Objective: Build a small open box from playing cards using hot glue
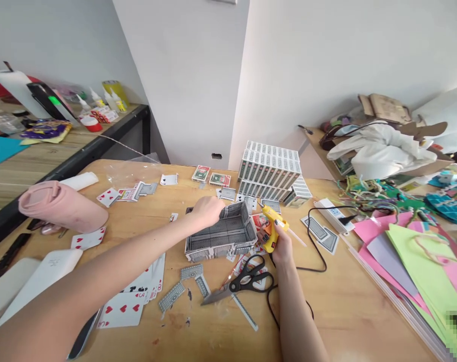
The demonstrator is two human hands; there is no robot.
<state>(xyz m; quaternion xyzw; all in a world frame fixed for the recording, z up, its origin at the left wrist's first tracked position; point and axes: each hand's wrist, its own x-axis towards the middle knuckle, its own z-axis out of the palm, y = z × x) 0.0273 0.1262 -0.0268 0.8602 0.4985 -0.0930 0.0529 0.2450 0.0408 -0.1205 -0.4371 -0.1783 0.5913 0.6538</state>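
An open box built from grey-backed playing cards sits mid-table. My left hand reaches over its far left side with the fingers closed; the fingertips, and anything in them, are hidden from me. In my right hand is a yellow glue gun, held just right of the box with its nozzle tilted up and to the left. A glue stick pokes out of its back. Black-handled scissors lie in front of the box, beside cut card pieces.
Stacked card packs stand behind the box. A black cord loops right toward a white power strip. Loose cards and a pink roll lie left. Coloured paper sheets cover the right side.
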